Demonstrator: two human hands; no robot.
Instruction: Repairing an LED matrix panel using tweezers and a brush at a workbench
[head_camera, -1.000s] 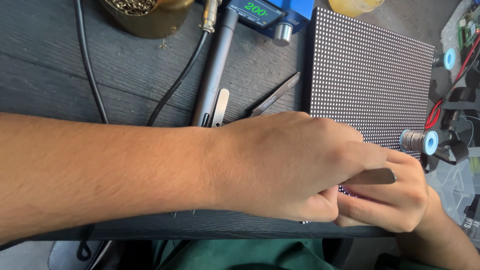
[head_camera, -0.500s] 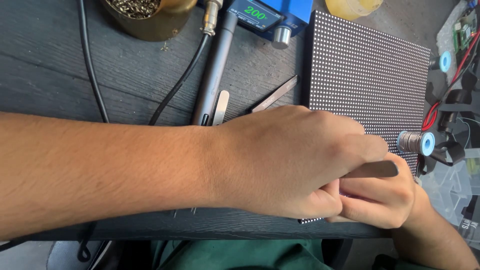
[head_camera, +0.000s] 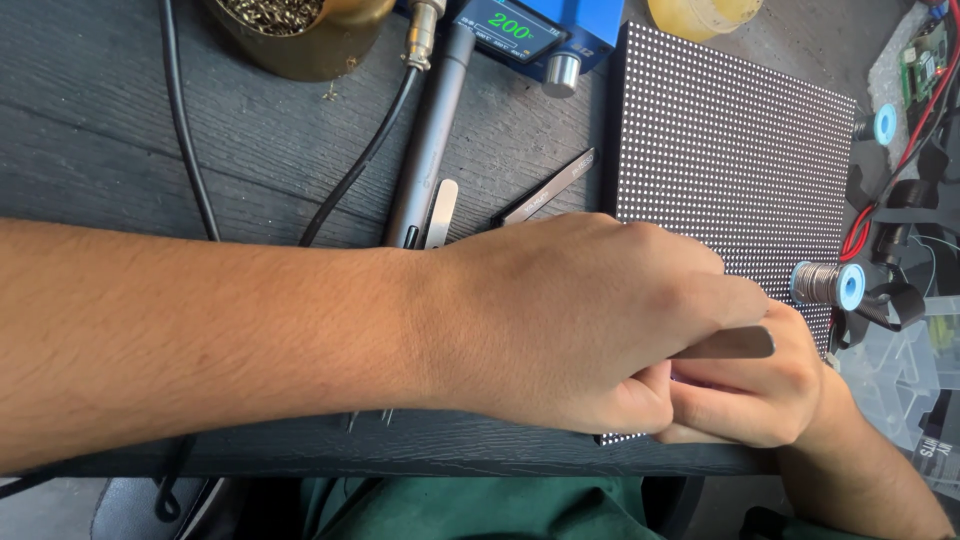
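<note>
On the dark tabletop (head_camera: 150, 130), near its front edge, my left hand (head_camera: 570, 320) reaches across from the left, forearm level, fingers curled down over the near right corner of the black LED dot-matrix panel (head_camera: 730, 150). My right hand (head_camera: 760, 390) comes up from the near right, closed on a flat metal tool, likely tweezers (head_camera: 725, 343), its end showing between both hands. What my left hand pinches is hidden, so I cannot tell its grip. Beyond lie a soldering handle (head_camera: 430, 130), spare tweezers (head_camera: 548, 186) and a solder spool (head_camera: 825, 284). I judge a slip of the metal tip could scratch or lift tiny diodes, since my hands crowd the corner.
</note>
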